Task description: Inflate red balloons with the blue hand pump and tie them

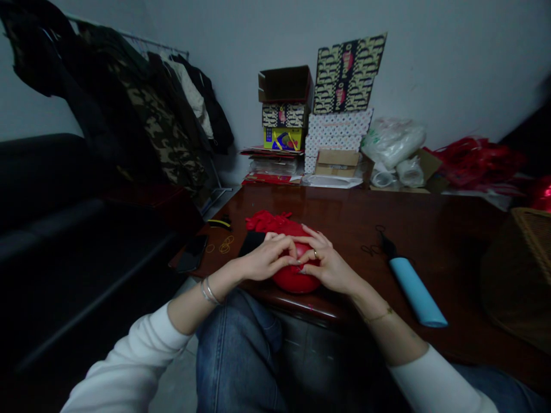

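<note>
A round red balloon-like object [295, 278] rests at the near edge of the dark wooden table [430, 229]. My left hand [267, 258] and my right hand [325, 261] both curl over its top, fingers pinching together at its middle. Just behind the hands lies a pile of red limp pieces [271, 221], with a black flat item [251, 241] at its left. Bracelets circle my left wrist, a thin chain my right, and a ring shows on a right finger.
A light-blue cylinder with a black tip [413, 287] lies to the right. Rubber bands [224, 245], a dark phone [192, 253] and a yellow-black tool [219, 222] lie left. Stacked boxes [340, 109], plastic bags [394, 143], a wicker basket [534, 235] and hanging coats [150, 109] surround.
</note>
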`<move>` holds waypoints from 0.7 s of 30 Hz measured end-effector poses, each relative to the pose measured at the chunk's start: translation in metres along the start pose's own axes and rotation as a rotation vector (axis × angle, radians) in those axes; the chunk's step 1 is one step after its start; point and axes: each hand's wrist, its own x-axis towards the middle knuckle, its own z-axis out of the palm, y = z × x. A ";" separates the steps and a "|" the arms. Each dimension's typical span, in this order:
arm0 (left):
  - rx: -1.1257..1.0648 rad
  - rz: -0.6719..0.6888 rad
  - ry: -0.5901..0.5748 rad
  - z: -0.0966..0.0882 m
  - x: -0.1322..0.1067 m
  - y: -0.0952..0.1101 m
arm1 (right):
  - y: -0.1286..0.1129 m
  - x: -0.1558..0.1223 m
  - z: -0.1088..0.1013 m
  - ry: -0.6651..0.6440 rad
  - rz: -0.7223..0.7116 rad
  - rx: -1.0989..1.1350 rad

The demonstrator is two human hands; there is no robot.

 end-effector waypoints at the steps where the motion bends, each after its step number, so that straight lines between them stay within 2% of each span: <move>1: 0.062 0.014 -0.014 -0.002 0.001 0.001 | 0.000 0.000 0.001 0.011 0.003 0.001; 5: 0.285 0.049 -0.032 -0.010 0.002 0.005 | 0.002 -0.001 0.003 0.084 0.018 0.002; 9: 0.350 0.091 -0.011 -0.011 -0.001 0.008 | 0.004 -0.001 0.004 0.150 0.025 0.002; 12: 0.216 0.086 0.046 -0.005 -0.007 0.005 | 0.008 -0.001 0.006 0.224 0.044 0.007; 16: -0.130 0.038 0.190 0.015 -0.015 -0.007 | 0.014 -0.001 0.012 0.346 0.059 0.061; 19: -0.318 -0.002 0.382 0.037 -0.015 -0.014 | 0.017 -0.002 0.021 0.469 0.045 0.144; 21: -0.387 -0.102 0.538 0.052 -0.012 -0.015 | 0.018 -0.003 0.026 0.532 0.034 0.168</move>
